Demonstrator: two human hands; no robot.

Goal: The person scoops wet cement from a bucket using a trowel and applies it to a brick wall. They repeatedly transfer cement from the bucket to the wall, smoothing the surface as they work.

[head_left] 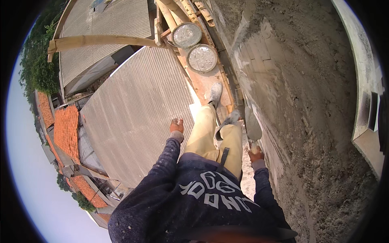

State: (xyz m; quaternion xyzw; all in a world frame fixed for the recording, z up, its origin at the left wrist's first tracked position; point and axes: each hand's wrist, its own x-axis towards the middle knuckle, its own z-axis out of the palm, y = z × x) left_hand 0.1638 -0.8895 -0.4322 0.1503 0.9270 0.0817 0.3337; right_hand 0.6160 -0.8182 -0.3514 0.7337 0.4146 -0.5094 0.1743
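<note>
My right hand (pixel 256 154) grips a trowel (pixel 253 124) by its handle, its grey blade lying along the rough plastered wall (pixel 296 101) on my right. My left hand (pixel 176 126) hangs at my left beside my pale yellow trousers (pixel 200 137), holding nothing, fingers loosely bent and apart. My booted feet (pixel 215 94) are on a narrow plank platform (pixel 208 83). Beyond them on the planks stand two round buckets, the nearer (pixel 201 58) and the farther (pixel 186 35), both with grey, wet-looking contents.
Below on my left lie corrugated roofs (pixel 133 113), orange tiled roofs (pixel 67 129) and trees (pixel 48 69). A bamboo pole (pixel 101 40) crosses past the platform's far end, near more bamboo framing (pixel 170 12). A pale concrete ledge (pixel 364 129) curves along the far right.
</note>
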